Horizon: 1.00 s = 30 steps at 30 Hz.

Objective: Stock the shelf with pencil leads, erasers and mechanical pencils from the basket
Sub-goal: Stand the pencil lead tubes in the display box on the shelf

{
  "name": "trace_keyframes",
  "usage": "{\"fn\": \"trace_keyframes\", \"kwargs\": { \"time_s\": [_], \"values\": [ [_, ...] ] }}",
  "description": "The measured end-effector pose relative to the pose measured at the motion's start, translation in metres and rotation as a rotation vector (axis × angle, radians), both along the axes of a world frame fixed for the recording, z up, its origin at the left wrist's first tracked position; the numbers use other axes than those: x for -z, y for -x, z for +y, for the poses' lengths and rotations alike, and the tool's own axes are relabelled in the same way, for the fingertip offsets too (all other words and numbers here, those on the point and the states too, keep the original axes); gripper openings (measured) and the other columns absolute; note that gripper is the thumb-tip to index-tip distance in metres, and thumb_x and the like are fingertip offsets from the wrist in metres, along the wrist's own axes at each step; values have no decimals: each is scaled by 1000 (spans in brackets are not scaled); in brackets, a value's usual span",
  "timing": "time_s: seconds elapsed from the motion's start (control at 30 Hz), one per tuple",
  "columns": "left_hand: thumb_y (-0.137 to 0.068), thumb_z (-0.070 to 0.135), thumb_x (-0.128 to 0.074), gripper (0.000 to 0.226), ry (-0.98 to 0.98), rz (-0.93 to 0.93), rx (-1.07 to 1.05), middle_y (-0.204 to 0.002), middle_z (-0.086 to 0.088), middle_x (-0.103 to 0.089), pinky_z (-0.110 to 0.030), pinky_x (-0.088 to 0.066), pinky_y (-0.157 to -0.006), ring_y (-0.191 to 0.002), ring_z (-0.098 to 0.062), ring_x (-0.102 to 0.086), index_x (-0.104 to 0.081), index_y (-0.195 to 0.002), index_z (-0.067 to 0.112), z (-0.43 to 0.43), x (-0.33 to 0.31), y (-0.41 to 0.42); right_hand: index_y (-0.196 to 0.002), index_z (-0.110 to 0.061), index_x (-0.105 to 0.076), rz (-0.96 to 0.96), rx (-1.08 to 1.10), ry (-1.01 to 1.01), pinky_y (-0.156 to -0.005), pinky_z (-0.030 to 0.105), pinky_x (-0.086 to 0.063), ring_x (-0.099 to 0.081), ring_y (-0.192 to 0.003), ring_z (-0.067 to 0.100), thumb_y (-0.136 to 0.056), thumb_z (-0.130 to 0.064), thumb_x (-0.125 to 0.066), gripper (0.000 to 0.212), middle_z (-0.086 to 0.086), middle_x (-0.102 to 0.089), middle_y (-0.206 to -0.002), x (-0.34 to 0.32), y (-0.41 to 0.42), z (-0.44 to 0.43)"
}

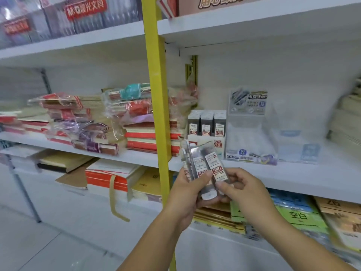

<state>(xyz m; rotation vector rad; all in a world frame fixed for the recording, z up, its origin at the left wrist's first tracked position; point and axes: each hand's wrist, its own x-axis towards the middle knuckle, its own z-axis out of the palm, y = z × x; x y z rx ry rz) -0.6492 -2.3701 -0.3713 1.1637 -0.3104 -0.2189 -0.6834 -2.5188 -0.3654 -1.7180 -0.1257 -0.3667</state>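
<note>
A white shelf [293,173] runs across the view in several tiers, split by an upright yellow post [158,94]. Left of the post, the middle tier carries stacks of notebooks [140,137], many red-edged and some wrapped in loose clear plastic. Right of the post, on the same tier, a clear display box [252,133] with a printed card at its back stands just beside a small white carton [207,132]. The carton holds three upright rows of dark pencil lead cases and is marked HB 0.5 on its front. More books and paper pads lie on the tier below.

In front of the carton, and lower, both hands meet over the shelf edge. The left hand [187,192] grips a fanned bunch of pencil lead cases [196,169], its thumb pressed across their labels and its fingers curled behind them. The right hand [242,188] pinches the rightmost case [215,170] of the fan near its lower end, thumb on the front, with the other fingers curled. The held cases tilt up towards the carton, their tops just short of its front. How many cases are in the bunch cannot be told.
</note>
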Motion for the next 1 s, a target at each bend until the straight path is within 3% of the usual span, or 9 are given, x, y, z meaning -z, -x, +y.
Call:
{"fn": "trace_keyframes", "kwargs": {
  "time_s": [0.07,0.17,0.27,0.33,0.4,0.53,0.77,0.9,1.0],
  "values": [
    [-92,18,-68,34,-1,0,-28,-104,-5,-75,-37,-62,-65,-92,-22,-74,-56,-124,16,4,-5,-3,-94,-35,-64,-34,101,52,-51,14,-50,-67,-64,2,-88,-18,-67,19,-17,-70,-80,-13,0,-6],
    [-92,16,-68,33,-2,-10,-106,-94,-4,-73,-36,-61,-60,-81,-20,-72,-56,-122,15,15,-12,-11,-102,-41,-61,-183,230,200,-52,10,-46,-62,-60,4,-94,-28,-59,16,-5,-65,-84,-47,-10,-24],
    [-91,24,-70,30,-8,-38,-167,-95,-1,-76,-33,-60,-60,-83,-19,-75,-59,-118,24,22,-17,-20,-106,-36,-64,-302,326,429,-61,20,-44,-60,-67,11,-94,-22,-59,19,-8,-55,-90,-93,-35,-40],
    [-89,28,-71,30,-15,-49,-184,-96,1,-76,-34,-60,-61,-85,-19,-76,-59,-117,29,23,-18,-25,-107,-33,-59,-324,312,531,-61,21,-45,-63,-69,11,-89,-18,-66,25,-12,-59,-91,-118,-51,-43],
    [-89,28,-71,31,-11,-57,-191,-98,1,-76,-35,-60,-62,-86,-18,-76,-60,-117,30,21,-19,-31,-100,-30,-52,-326,285,599,-64,26,-49,-64,-75,17,-82,-15,-73,31,-5,-63,-91,-136,-64,-43],
    [-90,26,-70,28,17,-65,-202,-96,1,-76,-36,-61,-63,-85,-18,-76,-61,-116,27,20,-19,-39,-90,-27,-54,-398,351,805,-61,17,-38,-58,-76,16,-78,-15,-76,27,-11,-60,-81,-159,-80,-37],
    [-89,25,-72,27,5,-72,-202,-100,3,-76,-36,-62,-64,-86,-17,-75,-62,-114,30,20,-18,-44,-115,-24,-67,-414,331,975,-82,21,-36,-51,-90,9,-85,-12,-67,32,-8,-58,-99,-167,-99,-29],
    [-87,24,-74,28,6,-87,-206,-99,3,-77,-35,-61,-63,-84,-17,-76,-63,-111,32,21,-17,-43,-108,-18,-59,-325,315,897,-74,29,-43,-54,-75,9,-82,-15,-73,30,-7,-60,-87,-149,-113,-29],
    [-86,25,-76,28,-17,-103,-194,-96,4,-77,-34,-61,-61,-82,-17,-76,-63,-110,30,22,-18,-41,-103,-18,-60,-258,326,917,-72,29,-41,-51,-78,10,-82,-19,-74,26,-3,-60,-93,-134,-119,-35]
  ]
}}
